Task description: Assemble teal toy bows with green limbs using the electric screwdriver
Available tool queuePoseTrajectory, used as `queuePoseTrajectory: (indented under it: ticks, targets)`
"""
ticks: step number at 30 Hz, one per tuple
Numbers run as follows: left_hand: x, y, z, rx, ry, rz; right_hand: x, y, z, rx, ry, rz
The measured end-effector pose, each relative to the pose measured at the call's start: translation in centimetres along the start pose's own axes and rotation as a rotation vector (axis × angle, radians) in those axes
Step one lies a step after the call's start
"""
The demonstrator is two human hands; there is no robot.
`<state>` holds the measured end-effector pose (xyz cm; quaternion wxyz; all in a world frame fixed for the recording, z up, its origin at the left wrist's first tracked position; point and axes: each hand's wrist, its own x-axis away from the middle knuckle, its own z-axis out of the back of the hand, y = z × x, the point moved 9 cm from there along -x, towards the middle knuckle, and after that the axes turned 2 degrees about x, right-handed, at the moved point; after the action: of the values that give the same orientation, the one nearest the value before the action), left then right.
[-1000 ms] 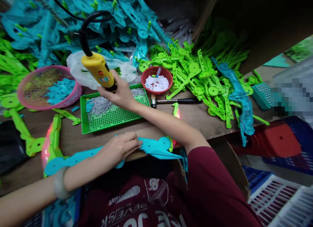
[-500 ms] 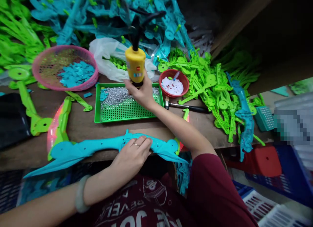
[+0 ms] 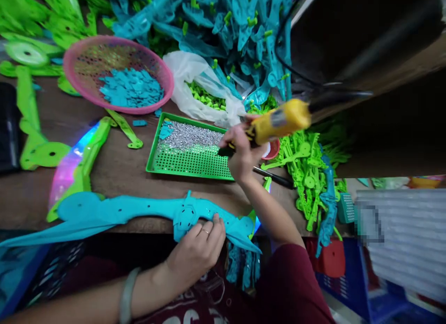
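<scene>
A long blue plastic toy bow piece [image 3: 146, 208] lies along the front edge of the table. My left hand [image 3: 199, 242] grips its near edge right of the middle, fingertips on top and thumb hidden. Green limbs with glowing translucent strips join it at both ends; the left limb [image 3: 85, 168] shows fully. Above the green screw tray, my right hand [image 3: 243, 154] is wrapped round a yellow electric screwdriver [image 3: 282, 120]. The screwdriver is tilted sideways, its black tip end towards the tray. Small silver screws [image 3: 195, 134] fill the tray's far part.
Beyond stand the perforated green tray [image 3: 188, 165], a pink basket [image 3: 75, 94] of blue pieces and a white plastic bag [image 3: 181, 73]. A red bowl [image 3: 276, 149] and a black-handled hammer [image 3: 277, 177] are partly hidden by my right arm. Green parts [image 3: 310, 170] pile up at right.
My right hand has swung right, and the screwdriver has gone from upright to sideways. My left hand has slid slightly right along the bow. The strips now glow other colours. The view has shifted.
</scene>
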<state>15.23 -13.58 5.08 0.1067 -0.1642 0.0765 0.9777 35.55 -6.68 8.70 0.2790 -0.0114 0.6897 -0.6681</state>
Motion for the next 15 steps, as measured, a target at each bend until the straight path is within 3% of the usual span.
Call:
queuePoseTrajectory:
  ticks: [3, 6, 11, 13, 15]
  targets:
    - [-0.1, 0.3, -0.1, 0.019, -0.017, 0.007, 3.9, -4.7, 1.2, -0.03, -0.078, 0.021]
    - [0.1, 0.7, -0.2, 0.064, -0.015, -0.015, 8.7, -6.4, 1.6, -0.042, -0.208, -0.048]
    - [0.4, 1.1, -0.4, 0.126, -0.019, -0.067, 12.7, -4.6, 3.0, -0.083, -0.117, -0.015]
    - [0.4, 1.0, -0.4, 0.135, -0.022, -0.068, 13.3, -3.7, 3.1, -0.054, -0.121, -0.001]
    - [0.3, 1.0, -0.2, 0.142, -0.001, -0.06, 14.0, -2.7, 2.9, 0.066, -0.212, -0.057]
